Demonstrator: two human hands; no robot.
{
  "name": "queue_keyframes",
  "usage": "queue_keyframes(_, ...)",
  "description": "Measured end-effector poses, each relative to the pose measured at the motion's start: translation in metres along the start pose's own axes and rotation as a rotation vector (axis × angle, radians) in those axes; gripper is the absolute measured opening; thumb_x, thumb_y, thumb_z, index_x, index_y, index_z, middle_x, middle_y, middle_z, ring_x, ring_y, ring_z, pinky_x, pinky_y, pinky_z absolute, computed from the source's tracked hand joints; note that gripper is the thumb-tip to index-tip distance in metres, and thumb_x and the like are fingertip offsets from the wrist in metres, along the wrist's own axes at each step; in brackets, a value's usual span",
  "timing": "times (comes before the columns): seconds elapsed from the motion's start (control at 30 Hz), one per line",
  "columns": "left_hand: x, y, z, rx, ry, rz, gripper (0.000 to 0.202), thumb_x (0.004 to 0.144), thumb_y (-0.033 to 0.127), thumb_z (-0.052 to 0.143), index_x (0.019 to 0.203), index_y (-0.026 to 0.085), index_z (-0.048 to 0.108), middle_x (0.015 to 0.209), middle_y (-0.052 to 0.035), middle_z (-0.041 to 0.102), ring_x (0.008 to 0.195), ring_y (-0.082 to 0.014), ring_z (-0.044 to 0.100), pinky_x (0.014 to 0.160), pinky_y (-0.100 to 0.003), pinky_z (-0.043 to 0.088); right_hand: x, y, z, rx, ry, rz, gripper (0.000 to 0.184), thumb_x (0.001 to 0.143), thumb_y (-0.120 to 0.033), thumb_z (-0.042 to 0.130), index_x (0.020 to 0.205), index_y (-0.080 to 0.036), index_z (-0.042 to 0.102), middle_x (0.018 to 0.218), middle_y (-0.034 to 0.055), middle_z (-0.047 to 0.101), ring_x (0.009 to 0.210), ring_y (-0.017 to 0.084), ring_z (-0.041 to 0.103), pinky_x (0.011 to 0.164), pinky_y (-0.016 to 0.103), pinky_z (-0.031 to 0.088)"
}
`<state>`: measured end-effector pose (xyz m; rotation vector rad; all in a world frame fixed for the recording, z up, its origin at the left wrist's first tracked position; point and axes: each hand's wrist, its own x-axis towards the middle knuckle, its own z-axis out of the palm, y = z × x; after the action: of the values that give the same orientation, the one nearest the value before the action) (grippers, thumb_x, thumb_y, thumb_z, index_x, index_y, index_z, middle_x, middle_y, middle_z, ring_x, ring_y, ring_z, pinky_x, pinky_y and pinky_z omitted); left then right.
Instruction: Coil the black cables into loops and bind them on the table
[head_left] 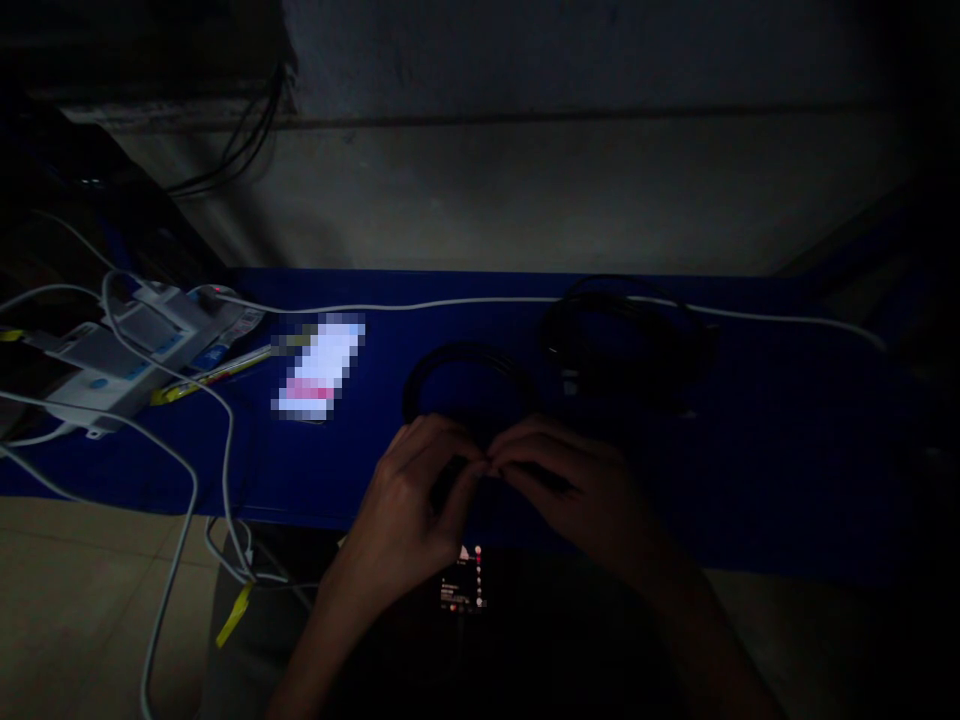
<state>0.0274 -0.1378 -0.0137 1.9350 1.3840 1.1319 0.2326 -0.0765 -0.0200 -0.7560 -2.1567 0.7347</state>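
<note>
A blue table point(787, 480) spans the view against a pale wall. At its nine-o'clock end lie white power strips and adapters point(124, 350) with white cords point(187, 470) trailing over the near edge. A yellow-handled tool point(214, 375) rests just beside them. A lit, blurred phone point(319, 365) lies toward ten o'clock. Two coils of black cable point(626, 340) lie at centre and one o'clock. A white cable point(465, 302) runs along the far edge.
</note>
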Motion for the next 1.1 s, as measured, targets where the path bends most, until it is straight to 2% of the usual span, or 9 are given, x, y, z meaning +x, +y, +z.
queue_keyframes(0.37, 0.0015, -0.0017, 0.001, -0.031, 0.033, 0.005, 0.008, 0.105, 0.021, 0.061, 0.106, 0.02, 0.069, 0.107, -0.0065, 0.069, 0.102, -0.0203, 0.066, 0.092, -0.039, 0.052, -0.002, 0.004, 0.0021, -0.014, -0.022, -0.071, 0.018, 0.097, -0.01, 0.071, 0.103, -0.025, 0.077, 0.105, 0.0021, 0.078, 0.097, 0.017, 0.074, 0.09, 0.032, 0.06)
queue_keyframes(0.57, 0.0012, -0.0011, 0.0, -0.042, 0.03, -0.003, 0.01, 0.104, 0.02, 0.062, 0.107, 0.019, 0.071, 0.108, -0.007, 0.07, 0.103, -0.0207, 0.067, 0.093, -0.039, 0.054, -0.0025, 0.0051, 0.0028, -0.01, -0.014, -0.09, 0.018, 0.097, -0.01, 0.071, 0.104, -0.025, 0.079, 0.104, 0.0026, 0.076, 0.095, 0.016, 0.071, 0.085, 0.029, 0.059)
queue_keyframes(0.8, 0.0002, 0.002, -0.0013, -0.039, 0.026, 0.011, 0.011, 0.101, 0.021, 0.066, 0.11, 0.02, 0.072, 0.112, -0.0079, 0.07, 0.107, -0.0223, 0.067, 0.095, -0.04, 0.054, -0.0021, 0.0022, 0.0011, -0.038, -0.024, -0.072, 0.017, 0.099, -0.011, 0.067, 0.1, -0.024, 0.077, 0.1, 0.0025, 0.074, 0.091, 0.016, 0.071, 0.08, 0.028, 0.057)
queue_keyframes(0.9, 0.0001, 0.0015, -0.0015, -0.029, 0.029, 0.032, 0.014, 0.099, 0.018, 0.067, 0.113, 0.02, 0.071, 0.113, -0.008, 0.071, 0.108, -0.0229, 0.067, 0.094, -0.041, 0.054, -0.0018, 0.0017, 0.0019, -0.018, -0.011, -0.054, 0.015, 0.099, -0.011, 0.067, 0.101, -0.024, 0.075, 0.099, 0.0026, 0.073, 0.091, 0.016, 0.071, 0.082, 0.029, 0.058)
queue_keyframes(1.0, -0.0001, -0.0001, -0.0012, -0.029, 0.029, 0.054, 0.016, 0.099, 0.015, 0.067, 0.113, 0.021, 0.072, 0.111, -0.0068, 0.073, 0.107, -0.0225, 0.068, 0.093, -0.041, 0.054, -0.0019, 0.001, 0.0023, -0.018, -0.001, -0.006, 0.012, 0.099, -0.013, 0.07, 0.101, -0.025, 0.071, 0.098, 0.0019, 0.073, 0.091, 0.017, 0.072, 0.085, 0.03, 0.058)
queue_keyframes(1.1, -0.0003, -0.002, -0.0005, -0.047, 0.034, 0.068, 0.018, 0.101, 0.013, 0.065, 0.114, 0.023, 0.074, 0.109, -0.0058, 0.075, 0.105, -0.0215, 0.068, 0.092, -0.041, 0.054, -0.0028, -0.0002, 0.0016, -0.033, 0.004, 0.07, 0.015, 0.096, -0.016, 0.075, 0.106, -0.026, 0.069, 0.099, 0.0006, 0.074, 0.092, 0.017, 0.072, 0.084, 0.029, 0.057)
